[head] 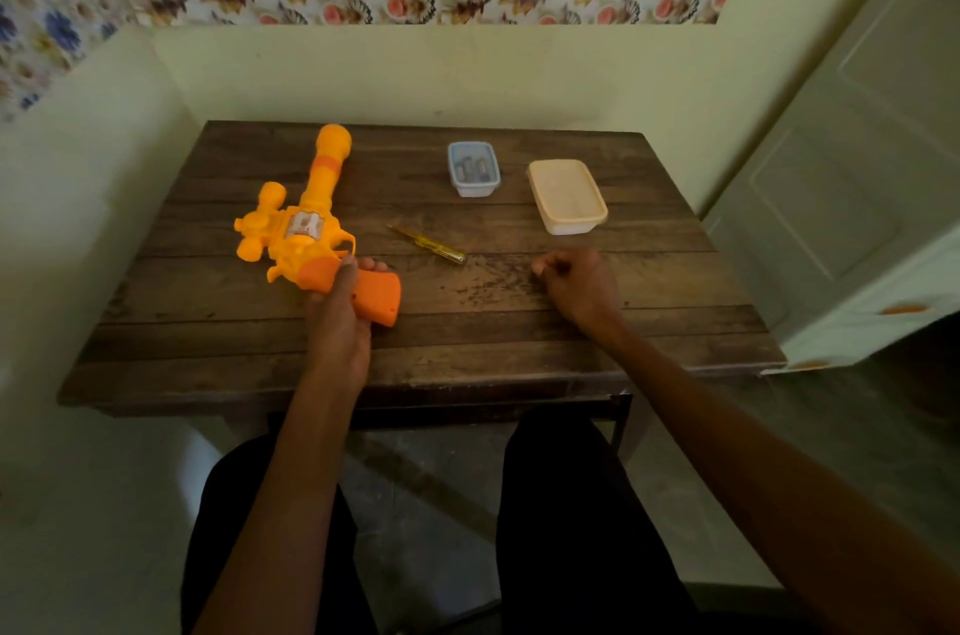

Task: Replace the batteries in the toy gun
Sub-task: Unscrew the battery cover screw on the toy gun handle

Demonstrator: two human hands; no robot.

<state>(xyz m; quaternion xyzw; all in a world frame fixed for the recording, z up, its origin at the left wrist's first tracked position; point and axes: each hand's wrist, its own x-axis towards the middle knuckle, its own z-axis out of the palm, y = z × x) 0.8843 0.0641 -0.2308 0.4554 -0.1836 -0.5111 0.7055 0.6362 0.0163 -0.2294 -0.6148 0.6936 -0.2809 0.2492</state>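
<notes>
Work looks barely begun: the toy gun (306, 218) lies flat on the left of the desk (467, 338), barrel pointing away, and the left grip (340, 317) wraps its orange handle (378, 300), probably to steady it and bring the battery cover round. The right grip (576, 283) rests on the desk with fingers curled in on nothing visible, near the screwdriver (428, 244). Batteries (474, 168) wait in the small blue tub (451, 166) at the back.

Orange toy gun (306, 223) in left grip (337, 317)
</notes>
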